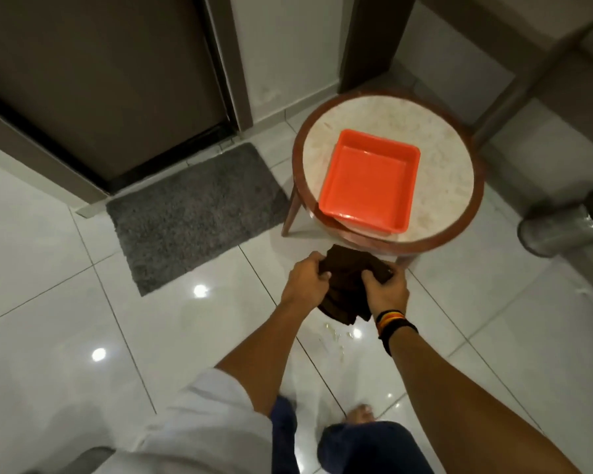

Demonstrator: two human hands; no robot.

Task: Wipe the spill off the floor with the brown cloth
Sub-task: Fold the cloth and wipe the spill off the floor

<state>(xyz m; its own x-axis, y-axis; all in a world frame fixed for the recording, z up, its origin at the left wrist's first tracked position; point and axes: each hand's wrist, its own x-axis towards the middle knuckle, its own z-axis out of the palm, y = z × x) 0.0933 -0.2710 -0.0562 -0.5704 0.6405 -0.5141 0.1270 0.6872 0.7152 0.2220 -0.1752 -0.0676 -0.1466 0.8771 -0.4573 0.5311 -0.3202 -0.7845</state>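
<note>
your white sleeve [199,415] and blue trousers [374,446] fill the bottom edge, one bare foot [360,413] on the glossy white floor [65,268]. both your arms reach forward. your left hand [305,278] and right hand [387,290] each have their fingers clenched on the brown cloth [346,289], which hangs bunched between them in the air, just in front of the round table [387,128]. the spill [336,336] shows as faint yellowish flecks on the tiles below the cloth. an orange tray [370,183] sits on the table. a grey mat [192,210] lies by the door. banded wristbands [391,323] circle your right wrist.
</note>
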